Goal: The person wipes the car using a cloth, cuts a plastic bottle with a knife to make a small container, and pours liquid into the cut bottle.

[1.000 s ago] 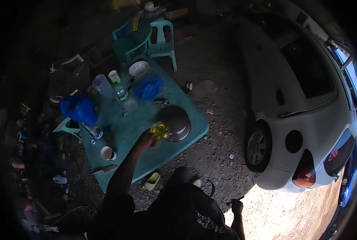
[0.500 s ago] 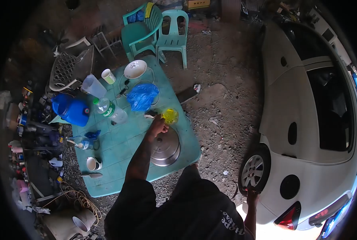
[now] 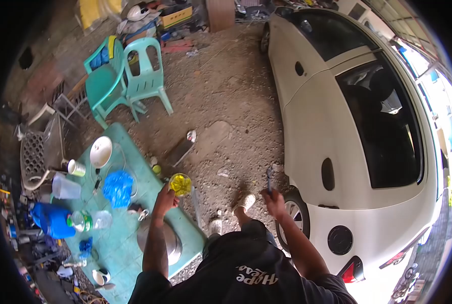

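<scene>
My left hand (image 3: 166,199) is closed at the near edge of a clear round cup (image 3: 180,184) with bright yellow contents, held out beyond the right edge of the green table (image 3: 130,253). My right hand (image 3: 275,203) is closed round a thin grey-blue stick-like tool (image 3: 269,178), which points away from me above the gravel, beside the car's rear wheel. Its exact kind is too small to tell. Below my left forearm, a round metal pot lid (image 3: 171,242) rests on the table, partly covered by the arm.
On the table are a blue plastic bag (image 3: 118,189), a white bowl (image 3: 101,152), a plastic bottle (image 3: 89,221) and a blue jug (image 3: 54,220). Green chairs (image 3: 144,76) stand beyond it. A white car (image 3: 312,126) flanks my right, with gravel ground (image 3: 226,116) between.
The view has turned right, so the table now lies farther left. My left hand has carried the yellow cup past the table edge. My right hand has risen forward, showing the thin tool.
</scene>
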`<state>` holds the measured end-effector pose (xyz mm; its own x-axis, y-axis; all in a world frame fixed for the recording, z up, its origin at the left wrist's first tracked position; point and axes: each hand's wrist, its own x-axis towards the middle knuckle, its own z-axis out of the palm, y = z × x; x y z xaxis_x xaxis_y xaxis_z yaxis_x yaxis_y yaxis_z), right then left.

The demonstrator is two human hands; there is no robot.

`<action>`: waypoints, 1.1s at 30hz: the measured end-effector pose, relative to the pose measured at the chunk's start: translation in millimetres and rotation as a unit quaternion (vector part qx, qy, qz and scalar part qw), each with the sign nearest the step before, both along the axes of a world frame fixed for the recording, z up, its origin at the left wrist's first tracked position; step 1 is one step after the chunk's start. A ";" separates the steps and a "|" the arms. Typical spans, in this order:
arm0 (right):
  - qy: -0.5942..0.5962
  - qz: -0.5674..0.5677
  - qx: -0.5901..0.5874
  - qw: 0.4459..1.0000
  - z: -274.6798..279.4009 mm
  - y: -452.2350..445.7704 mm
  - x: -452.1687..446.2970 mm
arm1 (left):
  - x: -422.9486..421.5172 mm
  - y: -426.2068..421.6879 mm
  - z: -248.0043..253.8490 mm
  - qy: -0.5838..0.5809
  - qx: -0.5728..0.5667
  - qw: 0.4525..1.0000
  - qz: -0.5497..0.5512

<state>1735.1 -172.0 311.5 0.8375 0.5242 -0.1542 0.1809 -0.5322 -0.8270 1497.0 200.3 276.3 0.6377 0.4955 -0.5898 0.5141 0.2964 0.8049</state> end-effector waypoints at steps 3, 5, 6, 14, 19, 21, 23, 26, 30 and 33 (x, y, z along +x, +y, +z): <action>0.055 0.069 -0.032 0.996 48.3 68.1 33.2 | 65.3 -17.5 26.3 -0.010 -0.007 0.998 -0.056; 0.088 0.103 -0.031 0.990 58.2 91.7 60.7 | 114.0 -26.4 28.4 -0.019 -0.018 0.996 -0.089; 0.093 0.114 -0.015 0.989 58.5 101.3 74.7 | 138.6 -30.9 32.0 -0.021 -0.014 0.996 -0.088; 0.072 0.146 -0.025 0.986 83.2 109.4 225.9 | 326.0 -67.3 97.6 -0.034 0.029 0.982 -0.183; 0.060 0.084 -0.021 0.994 116.6 99.1 310.7 | 434.6 -77.6 114.1 -0.056 0.063 0.969 -0.233; 0.077 0.053 -0.006 0.996 119.9 99.2 341.3 | 476.6 -79.1 120.4 -0.058 0.053 0.964 -0.254; -0.067 0.020 -0.041 0.997 123.2 100.7 367.5 | 514.9 -78.4 116.4 -0.077 0.056 0.953 -0.289; -0.114 -0.021 -0.010 0.993 89.3 100.8 418.2 | 576.9 -78.3 113.3 -0.050 0.069 0.947 -0.309; -0.176 -0.079 -0.093 0.977 78.5 102.9 482.9 | 668.6 -75.3 105.4 -0.055 0.099 0.922 -0.371; -0.179 -0.129 -0.151 0.964 92.7 107.2 526.5 | 736.6 -71.2 89.1 -0.074 0.118 0.898 -0.417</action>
<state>2261.6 -64.8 404.1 0.9620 0.2672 0.0559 0.2546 -0.8044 -0.5368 2233.6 129.1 365.4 0.9076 -0.0907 -0.4098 0.3608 -0.3305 0.8721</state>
